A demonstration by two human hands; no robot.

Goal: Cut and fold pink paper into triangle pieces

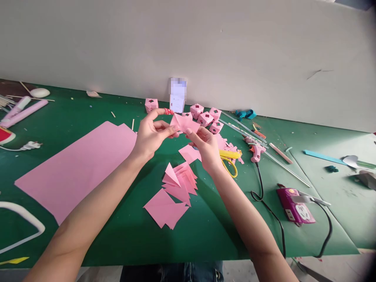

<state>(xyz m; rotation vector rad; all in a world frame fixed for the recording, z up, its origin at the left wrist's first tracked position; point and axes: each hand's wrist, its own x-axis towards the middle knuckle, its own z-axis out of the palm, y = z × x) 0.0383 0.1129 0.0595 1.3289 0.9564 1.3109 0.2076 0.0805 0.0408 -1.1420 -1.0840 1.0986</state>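
Between both hands, raised above the table, is a folded piece of pink paper (185,123). My left hand (152,131) pinches its left side, with a red patterned wrap around the index finger. The right side is gripped by my right hand (204,145), thumb on top. Below lie several cut pink paper pieces (166,207), some folded, in a loose pile. Behind the hands stand several folded pink paper shapes (205,118) with diamond openings, and one more paper shape (151,104) sits to the left.
A phone (178,96) leans on the wall. Large pink sheets (79,164) cover the left. Yellow-handled scissors (230,156), paper scraps, a pink glue gun (256,152) and clear sticks (288,170) lie right. A corded purple power strip (295,205) is near the front right.
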